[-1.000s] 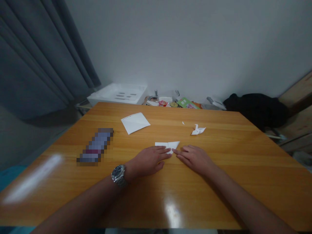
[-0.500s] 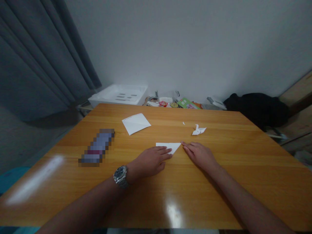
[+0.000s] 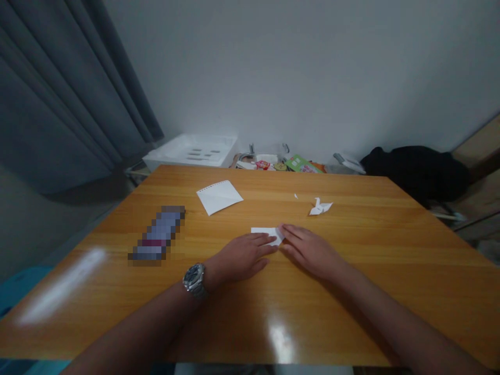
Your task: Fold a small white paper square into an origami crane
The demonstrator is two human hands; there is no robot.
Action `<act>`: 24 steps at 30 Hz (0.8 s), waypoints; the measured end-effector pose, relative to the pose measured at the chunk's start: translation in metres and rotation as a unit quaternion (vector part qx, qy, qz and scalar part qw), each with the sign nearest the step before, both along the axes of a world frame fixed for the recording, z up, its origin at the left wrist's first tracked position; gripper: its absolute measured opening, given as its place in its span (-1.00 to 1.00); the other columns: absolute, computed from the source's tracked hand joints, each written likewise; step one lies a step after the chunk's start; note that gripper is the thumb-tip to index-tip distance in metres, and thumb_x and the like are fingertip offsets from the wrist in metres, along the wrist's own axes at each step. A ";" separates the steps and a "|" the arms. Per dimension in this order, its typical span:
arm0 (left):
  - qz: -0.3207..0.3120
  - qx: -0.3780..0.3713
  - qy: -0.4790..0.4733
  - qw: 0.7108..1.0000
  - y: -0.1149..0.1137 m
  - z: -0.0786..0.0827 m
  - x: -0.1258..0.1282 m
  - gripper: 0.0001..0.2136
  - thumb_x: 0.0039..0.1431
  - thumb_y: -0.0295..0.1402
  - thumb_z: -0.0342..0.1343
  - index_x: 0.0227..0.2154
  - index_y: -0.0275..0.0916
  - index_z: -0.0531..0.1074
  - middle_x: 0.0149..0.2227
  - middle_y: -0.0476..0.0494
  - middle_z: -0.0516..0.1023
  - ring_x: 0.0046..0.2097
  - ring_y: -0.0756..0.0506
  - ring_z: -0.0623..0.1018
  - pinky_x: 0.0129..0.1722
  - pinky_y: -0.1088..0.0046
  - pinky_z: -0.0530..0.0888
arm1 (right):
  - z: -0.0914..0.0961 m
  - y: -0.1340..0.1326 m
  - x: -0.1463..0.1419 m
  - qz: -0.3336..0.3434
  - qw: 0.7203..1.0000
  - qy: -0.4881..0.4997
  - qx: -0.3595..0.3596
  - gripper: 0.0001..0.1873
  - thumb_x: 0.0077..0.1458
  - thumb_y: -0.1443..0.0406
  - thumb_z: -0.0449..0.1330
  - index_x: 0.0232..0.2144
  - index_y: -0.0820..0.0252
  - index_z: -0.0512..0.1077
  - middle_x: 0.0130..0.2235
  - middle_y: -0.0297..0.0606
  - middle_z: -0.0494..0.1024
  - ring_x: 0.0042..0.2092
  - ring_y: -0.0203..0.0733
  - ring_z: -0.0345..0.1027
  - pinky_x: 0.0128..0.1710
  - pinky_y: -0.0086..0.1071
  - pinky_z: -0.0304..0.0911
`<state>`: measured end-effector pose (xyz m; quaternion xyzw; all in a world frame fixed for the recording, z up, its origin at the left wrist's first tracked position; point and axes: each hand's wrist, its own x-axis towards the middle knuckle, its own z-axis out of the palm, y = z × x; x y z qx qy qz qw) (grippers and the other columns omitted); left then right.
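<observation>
A small folded white paper (image 3: 263, 232) lies on the wooden table (image 3: 351, 271) just beyond my fingers. My left hand (image 3: 240, 258), with a watch on its wrist, lies flat with stretched fingers pressing the paper's near edge. My right hand (image 3: 310, 251) lies flat as well, its fingertips on the paper's right end, covering that corner. Neither hand lifts the paper.
A white notebook sheet (image 3: 219, 197) lies at the back left, a small folded paper figure (image 3: 320, 207) at the back right, a tiny scrap (image 3: 296, 196) near it. A blurred oblong object (image 3: 158, 237) is to the left. A white tray (image 3: 191, 150), clutter and a black cloth (image 3: 416, 169) lie beyond the table.
My right hand slid out to the paper's right tip, then came back left over it. The paper's right point is now covered or folded in, so it looks shorter.
</observation>
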<state>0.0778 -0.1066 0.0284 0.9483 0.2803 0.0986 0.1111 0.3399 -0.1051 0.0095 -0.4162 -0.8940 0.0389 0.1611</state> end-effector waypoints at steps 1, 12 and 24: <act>0.004 -0.001 0.001 1.000 0.000 0.000 0.000 -0.60 0.37 -0.28 0.01 0.22 -0.16 0.33 0.34 -0.19 0.26 0.32 -0.20 0.31 0.31 0.20 0.26 | -0.002 -0.002 -0.002 0.006 1.000 -0.012 -0.007 -0.47 0.39 0.14 -0.04 0.28 0.25 0.28 0.28 -0.02 0.35 0.28 0.02 0.25 0.28 -0.02 0.19; 0.010 -0.009 -0.011 1.000 0.000 0.002 0.000 -0.60 0.39 -0.18 -0.01 0.22 -0.11 0.32 0.33 -0.20 0.27 0.29 -0.21 0.34 0.27 0.17 0.30 | -0.007 -0.016 0.002 0.024 0.998 -0.040 -0.047 -0.36 0.37 0.08 -0.01 0.40 0.06 0.01 0.42 -0.08 0.00 0.41 0.05 -0.07 0.35 0.05 0.01; 0.017 0.001 -0.003 1.000 0.002 -0.003 -0.001 -0.61 0.40 -0.13 -0.04 0.20 -0.08 0.34 0.35 -0.16 0.24 0.28 -0.21 0.34 0.27 0.14 0.28 | -0.018 -0.003 0.020 -0.090 0.994 -0.050 -0.046 -0.37 0.41 0.05 -0.16 0.40 0.17 0.01 0.40 -0.13 0.09 0.42 -0.05 -0.08 0.37 0.00 -0.04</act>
